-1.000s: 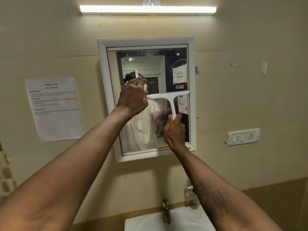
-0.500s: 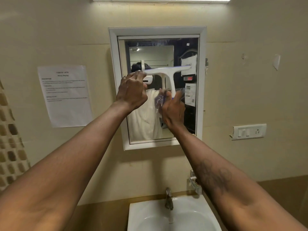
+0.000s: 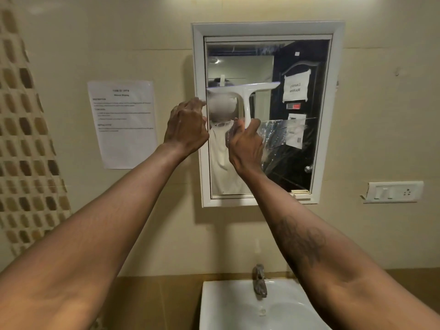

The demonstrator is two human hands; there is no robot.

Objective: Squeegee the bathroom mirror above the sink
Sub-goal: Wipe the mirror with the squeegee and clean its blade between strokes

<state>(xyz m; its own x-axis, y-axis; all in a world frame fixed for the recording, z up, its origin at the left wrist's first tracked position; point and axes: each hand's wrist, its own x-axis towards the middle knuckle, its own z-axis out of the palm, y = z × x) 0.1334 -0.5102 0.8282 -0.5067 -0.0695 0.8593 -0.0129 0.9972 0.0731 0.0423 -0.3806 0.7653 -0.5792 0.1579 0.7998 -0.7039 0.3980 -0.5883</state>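
The person is holding the white squeegee (image 3: 242, 88) against the mirror (image 3: 309, 67), its blade lying level across the glass's 10 o'clock region. The right hand (image 3: 245, 146) is wrapping around the handle's lower end, at 6 o'clock from the blade. The left hand (image 3: 185, 127) is hovering with curled fingers at 9 o'clock, by the frame (image 3: 198, 67); whether it is pinching anything cannot be told. The job is looking partway along: the 2 o'clock area is appearing clear, while droplets (image 3: 278, 136) are beading around 4 o'clock and streaks (image 3: 269, 50) are showing near 12. The sink (image 3: 228, 306) is sitting below at 6 o'clock.
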